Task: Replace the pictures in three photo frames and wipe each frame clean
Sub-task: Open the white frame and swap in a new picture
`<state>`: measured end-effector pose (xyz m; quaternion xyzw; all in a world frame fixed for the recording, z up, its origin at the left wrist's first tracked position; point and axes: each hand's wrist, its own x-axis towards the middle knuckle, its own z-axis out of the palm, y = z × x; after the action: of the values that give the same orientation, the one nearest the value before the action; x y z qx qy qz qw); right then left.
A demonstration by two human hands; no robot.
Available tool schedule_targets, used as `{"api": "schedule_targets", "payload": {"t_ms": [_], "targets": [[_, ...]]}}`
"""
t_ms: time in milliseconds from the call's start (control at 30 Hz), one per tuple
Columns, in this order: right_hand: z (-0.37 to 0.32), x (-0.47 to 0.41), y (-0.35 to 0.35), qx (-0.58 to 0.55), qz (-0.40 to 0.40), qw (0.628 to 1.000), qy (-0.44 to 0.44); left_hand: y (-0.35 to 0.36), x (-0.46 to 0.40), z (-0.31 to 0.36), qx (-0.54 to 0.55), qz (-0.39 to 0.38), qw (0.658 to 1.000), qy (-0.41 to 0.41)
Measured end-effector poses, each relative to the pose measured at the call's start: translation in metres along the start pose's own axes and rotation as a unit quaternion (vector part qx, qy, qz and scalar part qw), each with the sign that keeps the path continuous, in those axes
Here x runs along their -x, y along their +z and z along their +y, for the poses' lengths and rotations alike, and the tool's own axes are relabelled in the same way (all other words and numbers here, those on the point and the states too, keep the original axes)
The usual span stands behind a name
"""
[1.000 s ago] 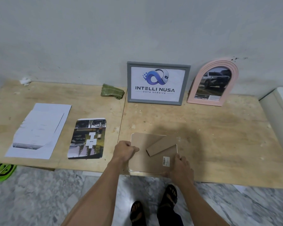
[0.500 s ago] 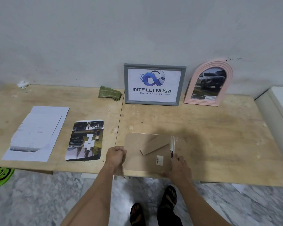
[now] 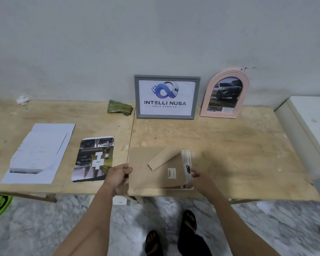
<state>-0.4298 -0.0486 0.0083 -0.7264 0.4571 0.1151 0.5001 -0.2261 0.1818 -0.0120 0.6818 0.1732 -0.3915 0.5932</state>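
Your working frame [image 3: 187,187] lies face down at the lower centre of the picture, on the near edge of the bench [image 3: 229,145], with its brown backing board [image 3: 155,174] lifted along the right side so that a printed picture [image 3: 186,163] shows in the gap. Your left hand [image 3: 118,174] grips the board's left edge with curled fingers, and your right hand [image 3: 199,177] pinches at the right edge where board and picture meet, though exactly what those fingertips hold is hard to tell. The step looks like getting the back off to free the old picture, so raise the board evenly, keep the folded stand [image 3: 163,157] from catching, and steady the frame, since it sits close to the bench's edge and could slip to the floor. Left of it, at centre left, lies a loose photo print [image 3: 94,159], likely the replacement, and further left a stack of white sheets [image 3: 41,152]. At the back, leaning on the wall, stand a grey frame [image 3: 166,97] and a pink arched frame [image 3: 225,95], with a green cloth [image 3: 119,107] just beside the grey one, ready for wiping.
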Motion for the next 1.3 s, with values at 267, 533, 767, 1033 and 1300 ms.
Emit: {"api": "schedule_targets", "payload": {"t_ms": [267,533,767,1033,1300], "targets": [[0.025,0.017,-0.087,-0.17,0.14,0.974,0.044,0.117,0.034,-0.005,-0.047,-0.053,0.997,0.019],[0.105,0.007,-0.192,-0.142,0.222,0.96,0.096,0.259,0.046,-0.037,-0.23,-0.074,0.967,0.077],[0.149,-0.024,-0.217,-0.103,0.217,0.962,0.129,0.317,0.034,-0.067,-0.318,-0.003,0.944,0.088],[0.158,-0.031,-0.207,-0.054,0.238,0.957,0.156,0.321,0.023,-0.085,-0.347,-0.002,0.934,0.086],[0.113,-0.021,-0.176,-0.058,0.229,0.962,0.139,0.253,0.05,-0.045,-0.341,0.104,0.924,0.136]]}}
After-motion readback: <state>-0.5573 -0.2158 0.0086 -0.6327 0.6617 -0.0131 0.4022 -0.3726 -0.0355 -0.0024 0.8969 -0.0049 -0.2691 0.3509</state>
